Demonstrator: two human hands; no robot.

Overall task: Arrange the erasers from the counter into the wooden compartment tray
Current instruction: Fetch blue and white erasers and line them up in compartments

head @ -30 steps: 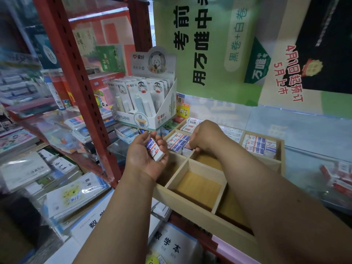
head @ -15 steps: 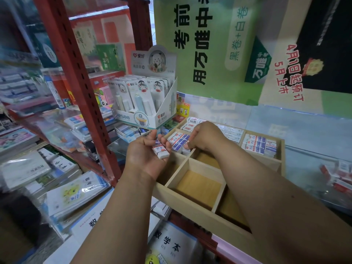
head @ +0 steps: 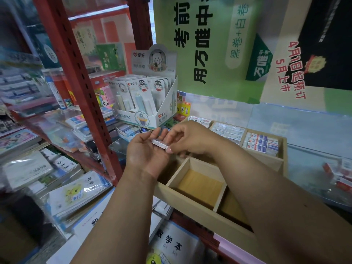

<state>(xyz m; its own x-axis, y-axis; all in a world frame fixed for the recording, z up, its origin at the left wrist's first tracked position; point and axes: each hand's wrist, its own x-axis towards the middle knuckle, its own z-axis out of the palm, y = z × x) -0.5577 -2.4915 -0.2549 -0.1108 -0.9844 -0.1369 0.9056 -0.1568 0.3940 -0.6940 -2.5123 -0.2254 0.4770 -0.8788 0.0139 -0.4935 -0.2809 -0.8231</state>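
From the head camera, the left hand (head: 146, 155) lies palm up beside the wooden tray (head: 190, 204), its fingers loosely straight, with an eraser (head: 159, 145) resting across them. The right hand (head: 190, 138) reaches over, its thumb and fingers pinching that eraser at its near end. In the tray's far compartments, packed erasers (head: 261, 142) sit in rows; the near compartments show bare wood. A display box (head: 144, 103) stands behind the hands.
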